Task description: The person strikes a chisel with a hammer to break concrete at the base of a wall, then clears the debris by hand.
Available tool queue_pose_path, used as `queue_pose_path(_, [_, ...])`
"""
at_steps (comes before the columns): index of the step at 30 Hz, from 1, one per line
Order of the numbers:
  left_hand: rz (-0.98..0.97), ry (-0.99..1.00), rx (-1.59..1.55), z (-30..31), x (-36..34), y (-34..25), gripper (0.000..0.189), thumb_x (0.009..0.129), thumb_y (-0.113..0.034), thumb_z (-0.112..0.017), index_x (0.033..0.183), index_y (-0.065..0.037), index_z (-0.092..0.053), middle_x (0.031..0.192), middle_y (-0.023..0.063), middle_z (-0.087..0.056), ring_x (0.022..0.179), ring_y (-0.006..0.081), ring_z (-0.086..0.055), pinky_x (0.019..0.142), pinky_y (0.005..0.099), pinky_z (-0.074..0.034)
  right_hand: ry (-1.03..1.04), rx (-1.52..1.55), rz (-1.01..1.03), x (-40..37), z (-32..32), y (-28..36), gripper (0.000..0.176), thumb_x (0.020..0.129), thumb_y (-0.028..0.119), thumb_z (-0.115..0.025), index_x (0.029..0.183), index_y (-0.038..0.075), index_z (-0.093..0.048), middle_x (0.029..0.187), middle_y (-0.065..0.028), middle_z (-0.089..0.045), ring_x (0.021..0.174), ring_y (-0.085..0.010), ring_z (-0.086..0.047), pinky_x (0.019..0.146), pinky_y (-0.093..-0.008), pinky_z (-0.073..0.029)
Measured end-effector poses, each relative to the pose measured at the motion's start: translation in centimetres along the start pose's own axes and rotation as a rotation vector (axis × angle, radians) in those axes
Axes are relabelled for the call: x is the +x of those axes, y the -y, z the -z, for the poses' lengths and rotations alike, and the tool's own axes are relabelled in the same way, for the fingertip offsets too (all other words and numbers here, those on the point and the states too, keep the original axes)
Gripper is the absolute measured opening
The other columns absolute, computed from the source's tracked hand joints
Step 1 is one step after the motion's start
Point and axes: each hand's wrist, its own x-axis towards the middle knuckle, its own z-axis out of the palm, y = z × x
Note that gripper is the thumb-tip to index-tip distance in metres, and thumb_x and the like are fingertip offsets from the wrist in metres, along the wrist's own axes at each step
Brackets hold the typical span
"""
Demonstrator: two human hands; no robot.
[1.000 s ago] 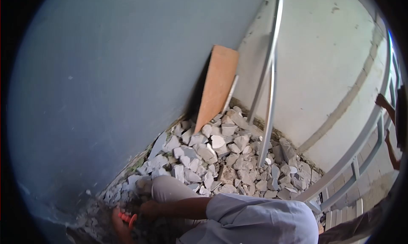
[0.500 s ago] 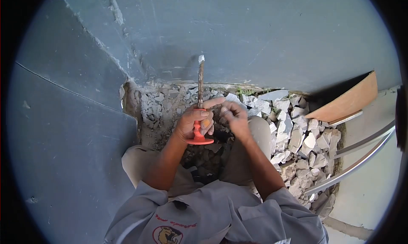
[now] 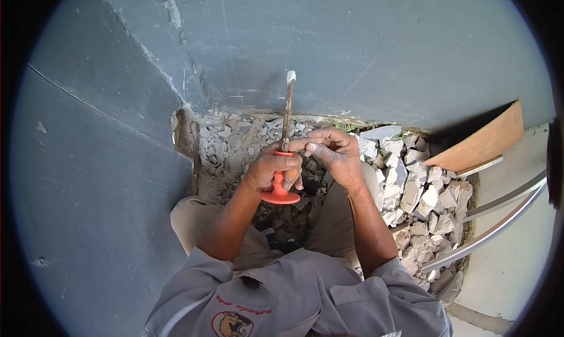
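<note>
A cold chisel [image 3: 288,113] with a rusty shaft, a whitish tip and a red hand guard stands nearly upright in front of me. My left hand [image 3: 267,169] is wrapped round its red grip, just above the wide round flange, with the index finger stretched out to the right. At that finger's end, my right hand [image 3: 342,161] has thumb and fingers bent together in a pinch on it. Whether anything small sits between them I cannot make out. Behind both hands lies broken rubble [image 3: 411,184].
A grey wall [image 3: 376,49] rises ahead, and another grey surface [image 3: 106,178] is on the left. To the right, a brown curved board [image 3: 484,138] leans over the rubble near curved metal strips [image 3: 493,231]. My knees are bent on either side of the debris.
Both hands and the chisel appear slightly further right in view. My right hand has lifted and turned, its fingers now bent over the left index finger's end.
</note>
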Motion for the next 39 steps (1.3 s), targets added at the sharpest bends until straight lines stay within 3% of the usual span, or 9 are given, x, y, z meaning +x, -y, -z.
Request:
queue_pose_path(13, [0.004, -0.027, 0.063, 0.4, 0.3, -0.1, 0.064, 0.085, -0.018, -0.062, 0.139, 0.009, -0.044, 0.057, 0.0028, -0.052, 0.046, 0.013, -0.055, 0.059, 0.0357, -0.056, -0.066, 0.025, 0.031, -0.1, -0.9, 0.0, 0.009, 0.089, -0.002, -0.068, 0.098, -0.002, -0.066, 0.092, -0.0103, -0.074, 0.082, -0.0105, -0.065, 0.075, -0.0261, -0.054])
queue_pose_path(20, [0.024, -0.047, 0.131, 0.7, 0.5, 0.0, 0.064, 0.084, -0.016, -0.063, 0.139, 0.01, -0.044, 0.062, 0.0031, -0.055, 0.048, 0.0123, -0.057, 0.061, 0.0363, -0.057, -0.112, -0.069, 0.03, 0.1, -0.5, -1.8, 0.007, 0.093, 0.004, -0.066, 0.097, -0.001, -0.065, 0.093, -0.0117, -0.074, 0.073, -0.011, -0.066, 0.068, -0.0258, -0.053])
queue_pose_path(22, [0.039, -0.034, 0.175, 0.6, 0.6, -0.1, 0.064, 0.084, -0.015, -0.063, 0.139, 0.011, -0.043, 0.063, 0.003, -0.056, 0.049, 0.0117, -0.058, 0.062, 0.0362, -0.058, -0.135, -0.081, 0.037, 0.3, -0.4, -2.0, 0.01, 0.095, 0.009, -0.064, 0.094, -0.001, -0.065, 0.092, -0.0123, -0.073, 0.07, -0.0113, -0.065, 0.066, -0.0257, -0.052])
queue_pose_path(28, [0.042, -0.026, 0.18, 0.0, 0.9, -0.3, 0.065, 0.083, -0.019, -0.064, 0.139, 0.009, -0.047, 0.063, 0.0021, -0.057, 0.05, 0.0114, -0.06, 0.061, 0.0328, -0.059, -0.229, 0.037, -0.061, 0.8, -0.8, -1.5, 0.024, 0.1, 0.018, -0.058, 0.083, 0.001, -0.061, 0.07, -0.0072, -0.066, 0.062, -0.0126, -0.063, 0.061, -0.0267, -0.051])
queue_pose_path(31, [0.031, -0.051, 0.146, 0.2, 0.9, -0.1, 0.058, 0.085, -0.018, -0.062, 0.136, 0.008, -0.05, 0.062, 0.0021, -0.057, 0.05, 0.0116, -0.059, 0.06, 0.0334, -0.059, -0.344, 0.031, -0.065, 0.7, -0.6, -1.8, 0.026, 0.1, 0.018, -0.058, 0.08, 0.002, -0.062, 0.066, -0.0062, -0.065, 0.061, -0.0133, -0.063, 0.059, -0.0263, -0.05])
queue_pose_path(34, [0.058, -0.144, 0.144, 0.9, 1.0, -0.3, 0.045, 0.089, -0.017, -0.06, 0.127, 0.006, -0.057, 0.062, 0.0035, -0.058, 0.05, 0.0132, -0.06, 0.06, 0.0354, -0.06, -0.321, -0.036, -0.059, 0.5, 1.0, -3.5, 0.028, 0.098, 0.023, -0.062, 0.08, 0.002, -0.064, 0.068, -0.0072, -0.065, 0.063, -0.0141, -0.063, 0.059, -0.0286, -0.05])
queue_pose_path(37, [-0.039, -0.242, 0.096, 1.9, 1.1, -0.7, 0.027, 0.091, -0.016, -0.059, 0.109, 0.004, -0.062, 0.06, 0.0052, -0.057, 0.048, 0.0148, -0.058, 0.061, 0.0377, -0.059, -0.207, -0.583, -0.115, 0.1, 2.7, -7.4, 0.027, 0.095, 0.026, -0.066, 0.084, 0.001, -0.069, 0.068, -0.0111, -0.066, 0.065, -0.0227, -0.066, 0.062, -0.0341, -0.052])
queue_pose_path(38, [-0.04, -0.298, 0.068, 2.3, 1.0, -0.9, 0.016, 0.092, -0.017, -0.06, 0.096, -0.001, -0.062, 0.061, 0.0059, -0.059, 0.048, 0.0164, -0.059, 0.061, 0.0391, -0.059, -0.107, -0.792, -0.231, -0.3, 2.9, -8.1, 0.036, 0.092, 0.036, -0.067, 0.103, 0.002, -0.07, 0.084, -0.0162, -0.071, 0.082, -0.0328, -0.069, 0.076, -0.0411, -0.054])
queue_pose_path(39, [-0.057, -0.346, 0.062, 2.7, 1.0, -0.9, 0.016, 0.091, -0.017, -0.061, 0.095, -0.001, -0.061, 0.062, 0.0063, -0.059, 0.049, 0.0168, -0.059, 0.06, 0.0395, -0.059, -0.032, -0.927, -0.275, -0.9, 2.9, -9.0, 0.04, 0.092, 0.04, -0.066, 0.107, 0.003, -0.069, 0.091, -0.0171, -0.071, 0.088, -0.0344, -0.068, 0.081, -0.0425, -0.053])
